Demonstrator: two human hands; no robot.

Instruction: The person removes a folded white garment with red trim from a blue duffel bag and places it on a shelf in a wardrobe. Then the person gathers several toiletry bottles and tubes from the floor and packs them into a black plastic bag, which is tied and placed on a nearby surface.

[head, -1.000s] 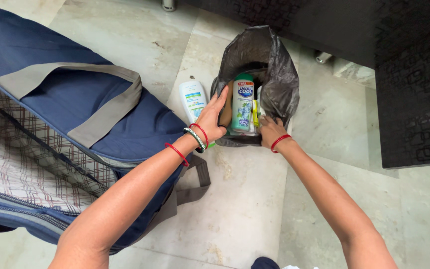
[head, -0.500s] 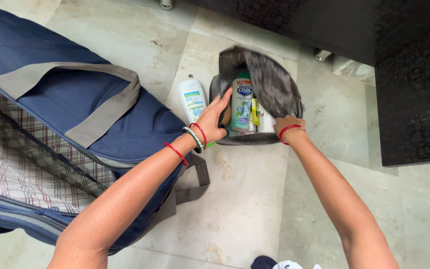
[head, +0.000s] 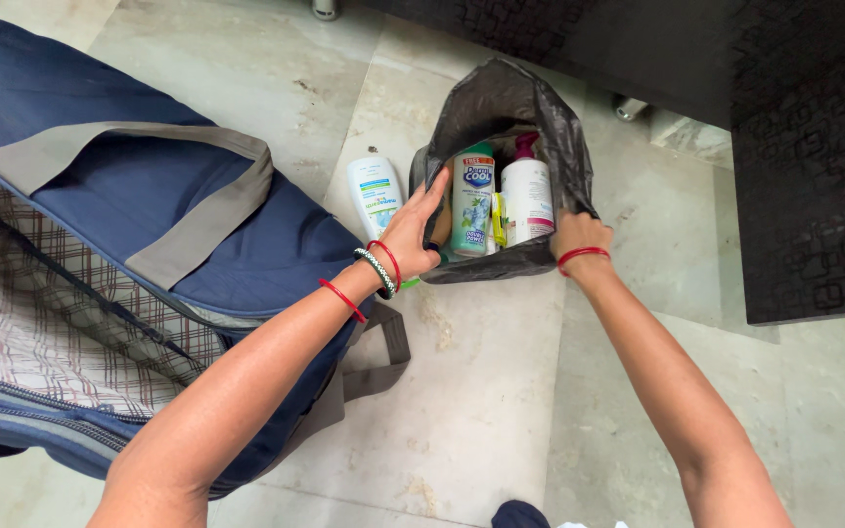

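Marble floor (head: 481, 391); both hands, left (head: 413, 235) and right (head: 579, 235), clamped on grey pouch (head: 501, 98).

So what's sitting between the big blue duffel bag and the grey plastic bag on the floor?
In the head view, a white lotion bottle lies on the marble floor between them, beside the left hand.

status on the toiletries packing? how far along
Done: a green bottle and a white pump bottle stand inside the grey plastic bag. In hand: the left hand and right hand grip the bag's mouth on either side, holding it open. Left: a white bottle lies on the floor outside it, beside the open blue duffel bag.
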